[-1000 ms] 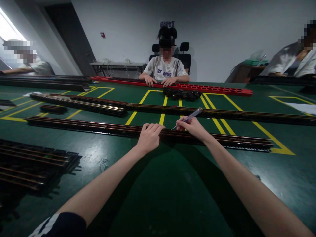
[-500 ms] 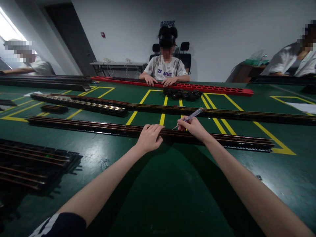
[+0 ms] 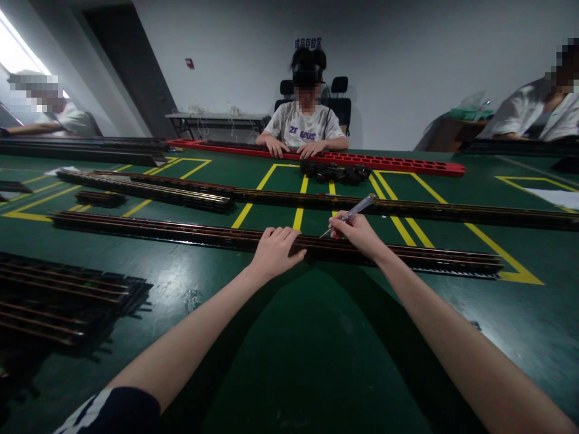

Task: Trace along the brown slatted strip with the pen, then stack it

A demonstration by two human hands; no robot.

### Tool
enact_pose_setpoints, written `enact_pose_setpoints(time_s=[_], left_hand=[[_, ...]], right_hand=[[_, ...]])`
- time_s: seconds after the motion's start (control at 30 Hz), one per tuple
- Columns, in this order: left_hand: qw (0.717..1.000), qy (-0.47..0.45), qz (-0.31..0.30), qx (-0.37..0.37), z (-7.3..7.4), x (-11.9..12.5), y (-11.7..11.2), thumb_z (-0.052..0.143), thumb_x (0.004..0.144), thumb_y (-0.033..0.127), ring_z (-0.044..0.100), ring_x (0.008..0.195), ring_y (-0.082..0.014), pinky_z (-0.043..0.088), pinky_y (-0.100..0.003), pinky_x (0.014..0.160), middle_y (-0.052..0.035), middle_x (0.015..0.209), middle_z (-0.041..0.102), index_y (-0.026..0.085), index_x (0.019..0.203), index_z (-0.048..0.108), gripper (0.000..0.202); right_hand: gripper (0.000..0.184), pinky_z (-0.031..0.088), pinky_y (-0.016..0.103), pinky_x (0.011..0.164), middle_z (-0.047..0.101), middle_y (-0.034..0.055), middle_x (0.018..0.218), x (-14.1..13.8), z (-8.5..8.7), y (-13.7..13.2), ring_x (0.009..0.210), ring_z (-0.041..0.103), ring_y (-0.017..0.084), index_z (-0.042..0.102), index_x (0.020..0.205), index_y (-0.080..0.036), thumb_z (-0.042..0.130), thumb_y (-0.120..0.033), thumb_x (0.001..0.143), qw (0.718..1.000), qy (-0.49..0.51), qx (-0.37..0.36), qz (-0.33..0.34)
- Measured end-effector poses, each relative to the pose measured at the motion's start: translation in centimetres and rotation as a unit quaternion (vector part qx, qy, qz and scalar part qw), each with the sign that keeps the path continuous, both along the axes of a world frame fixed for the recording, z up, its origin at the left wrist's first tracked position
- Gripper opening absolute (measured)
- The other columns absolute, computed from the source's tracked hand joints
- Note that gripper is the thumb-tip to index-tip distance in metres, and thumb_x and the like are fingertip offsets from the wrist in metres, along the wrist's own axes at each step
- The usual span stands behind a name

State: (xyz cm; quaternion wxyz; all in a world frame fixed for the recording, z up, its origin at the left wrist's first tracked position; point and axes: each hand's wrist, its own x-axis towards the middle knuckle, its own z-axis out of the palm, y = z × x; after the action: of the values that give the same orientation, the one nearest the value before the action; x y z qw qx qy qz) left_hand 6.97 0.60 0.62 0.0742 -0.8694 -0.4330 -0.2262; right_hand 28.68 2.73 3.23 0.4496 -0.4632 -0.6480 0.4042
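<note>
A long black rail (image 3: 217, 235) with copper-coloured strips along its length lies across the table in front of me. My left hand (image 3: 276, 250) rests on its middle, fingers over the top and thumb stretched out along the near side. Just right of it, my right hand (image 3: 355, 232) is closed around a screwdriver (image 3: 359, 207) with a clear, purplish handle. The handle slants up to the right, and the thin shaft points down to the left. Its tip is close to the rail's top; whether it touches, I cannot tell.
Behind lies another long dark rail (image 3: 429, 210), with a shorter rail bundle (image 3: 149, 190) at left. More black strips (image 3: 58, 289) are near left. Small black parts (image 3: 335, 172) lie before a red slotted frame (image 3: 384, 161), where a co-worker (image 3: 305, 123) sits. Two other people sit at the sides.
My left thumb has stretched out to the right, away from the fingers. My right hand and the screwdriver have shifted very slightly to the right.
</note>
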Motion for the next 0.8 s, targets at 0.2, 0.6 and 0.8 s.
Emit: enact_pose_setpoints(time_s=[0.2,0.6,0.8], left_hand=[[1.0,0.013,0.024,0.008,0.06,0.07,-0.01,0.048,0.087,0.05,0.058,0.095,-0.024,0.039,-0.04,0.085,-0.0091,0.105,0.065,0.014,0.107,0.059,0.043],[0.999,0.023,0.035,0.01,-0.07,0.38,-0.19,0.046,0.089,0.045,0.058,0.096,-0.0242,0.038,-0.04,0.086,-0.0091,0.105,0.065,0.014,0.109,0.059,0.039],[0.999,0.012,0.031,0.021,-0.09,0.45,-0.44,0.045,0.089,0.042,0.058,0.098,-0.0248,0.037,-0.043,0.088,-0.0092,0.107,0.065,0.013,0.109,0.059,0.037]], right_hand=[[0.035,0.046,0.026,0.054,0.058,-0.0001,0.054,-0.1,0.09,-0.15,0.05,0.054,0.011,0.056,0.068,-0.017,0.067,-0.05,0.071,1.0,0.001,0.003,0.0],[0.032,0.046,0.025,0.055,0.059,0.0,0.055,-0.06,0.0,-0.09,0.051,0.054,0.011,0.057,0.068,-0.017,0.066,-0.048,0.073,1.0,-0.008,0.008,-0.003],[0.03,0.046,0.026,0.056,0.06,0.0006,0.054,-0.13,0.13,-0.11,0.052,0.055,0.012,0.057,0.068,-0.017,0.064,-0.046,0.074,0.999,-0.027,0.015,-0.018]])
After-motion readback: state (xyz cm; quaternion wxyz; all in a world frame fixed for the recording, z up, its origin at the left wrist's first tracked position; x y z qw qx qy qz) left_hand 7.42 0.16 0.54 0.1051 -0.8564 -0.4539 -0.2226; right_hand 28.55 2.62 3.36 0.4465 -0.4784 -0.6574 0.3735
